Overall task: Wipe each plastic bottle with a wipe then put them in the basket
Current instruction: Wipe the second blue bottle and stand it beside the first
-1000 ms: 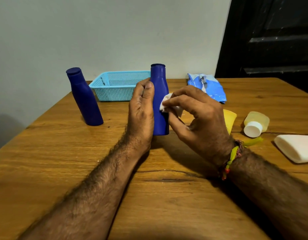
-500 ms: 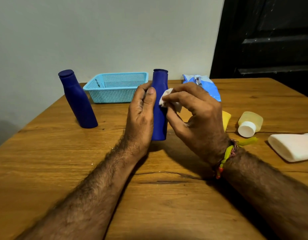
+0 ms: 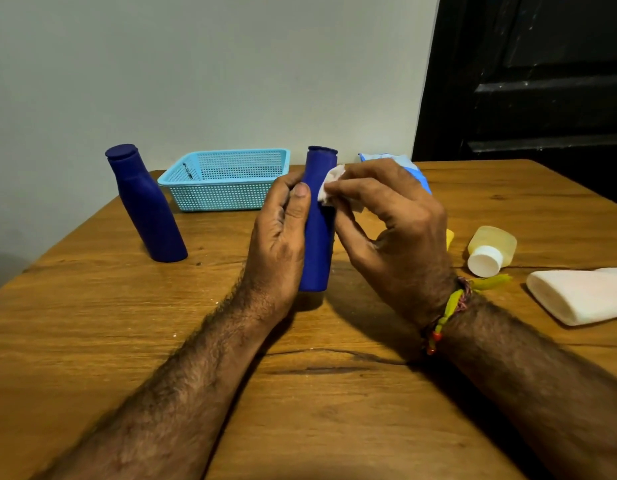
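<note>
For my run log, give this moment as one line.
left hand holds upright blue plastic bottle | right hand rubs white wipe near cap | turquoise mesh basket empty

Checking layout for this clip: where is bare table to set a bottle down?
Bare wood between the left blue bottle and the left hand, and the near table between the forearms. Crowded right: yellow bottle and white bottle.

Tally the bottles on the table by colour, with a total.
Blue bottles: 2, one held upright in the left hand, one standing by the basket
Yellowish bottle: 1, lying
White bottle: 1, lying
Total: 4
</note>
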